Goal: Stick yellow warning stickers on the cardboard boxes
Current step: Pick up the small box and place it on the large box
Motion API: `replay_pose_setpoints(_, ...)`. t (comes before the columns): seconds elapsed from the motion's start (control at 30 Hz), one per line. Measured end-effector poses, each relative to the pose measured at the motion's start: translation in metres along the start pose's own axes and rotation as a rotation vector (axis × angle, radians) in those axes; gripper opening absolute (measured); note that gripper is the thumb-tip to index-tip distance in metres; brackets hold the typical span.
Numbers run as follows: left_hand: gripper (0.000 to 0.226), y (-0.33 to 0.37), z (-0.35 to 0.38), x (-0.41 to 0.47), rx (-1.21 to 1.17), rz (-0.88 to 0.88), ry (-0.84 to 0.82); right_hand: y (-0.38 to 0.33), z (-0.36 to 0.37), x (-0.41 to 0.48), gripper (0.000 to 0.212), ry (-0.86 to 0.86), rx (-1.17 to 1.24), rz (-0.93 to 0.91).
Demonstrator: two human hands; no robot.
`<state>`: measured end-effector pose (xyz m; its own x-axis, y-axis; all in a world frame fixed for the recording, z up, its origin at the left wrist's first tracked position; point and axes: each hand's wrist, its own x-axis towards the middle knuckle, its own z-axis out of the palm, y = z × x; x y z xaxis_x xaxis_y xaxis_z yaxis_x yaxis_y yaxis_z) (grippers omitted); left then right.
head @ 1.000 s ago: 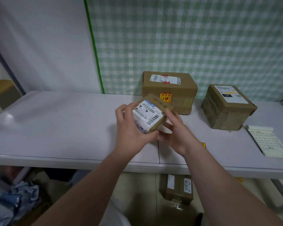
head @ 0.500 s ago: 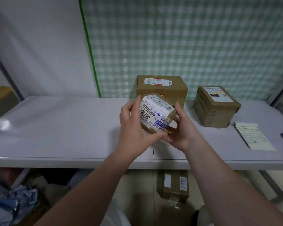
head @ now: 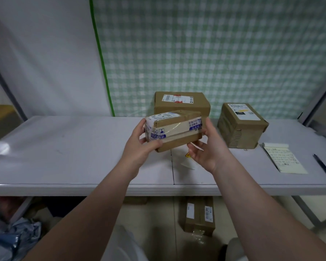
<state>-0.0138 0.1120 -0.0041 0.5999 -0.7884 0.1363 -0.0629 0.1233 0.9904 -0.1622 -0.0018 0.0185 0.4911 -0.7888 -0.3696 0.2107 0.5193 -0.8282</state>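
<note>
White table [head: 64, 147]; both hands hold taped box [head: 174, 129], labels unreadable.

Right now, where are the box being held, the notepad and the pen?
held box [head: 174, 131]: head view, taped front face.
notepad [head: 286, 160]: head view, written page.
pen [head: 323, 168]: head view, mid barrel.

A small box [head: 174, 129] is held above the tabletop [head: 64, 147] at its middle, the left hand [head: 139, 147] on its left end and the right hand [head: 208, 149] on its right end. Behind it, at the far edge, stands a large box [head: 183, 101]. To the right of that sits a second box [head: 242, 125]. Nearer and right of this lies a notepad [head: 284, 159], with a pen [head: 323, 167] just right of it. Under the tabletop, on the floor, lies another box [head: 199, 216].
</note>
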Motion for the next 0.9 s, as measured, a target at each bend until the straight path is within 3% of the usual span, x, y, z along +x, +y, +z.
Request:
replay_pose_setpoints(0.17, 0.093, -0.001, -0.009, 0.004, -0.060, -0.079, -0.063, -0.002, 0.000, 0.003, 0.039, -0.015, -0.006, -0.030)
replay_pose_setpoints(0.43, 0.107, 0.011, -0.013, 0.031, 0.028, -0.027, -0.154, -0.012, 0.008, 0.020, 0.034, -0.059, -0.135, -0.103)
replay_pose_setpoints(0.9, 0.074, 0.026, 0.005, 0.161, 0.161, 0.059, -0.033, -0.069, 0.041, 0.115, 0.033, -0.034, -0.318, -0.267)
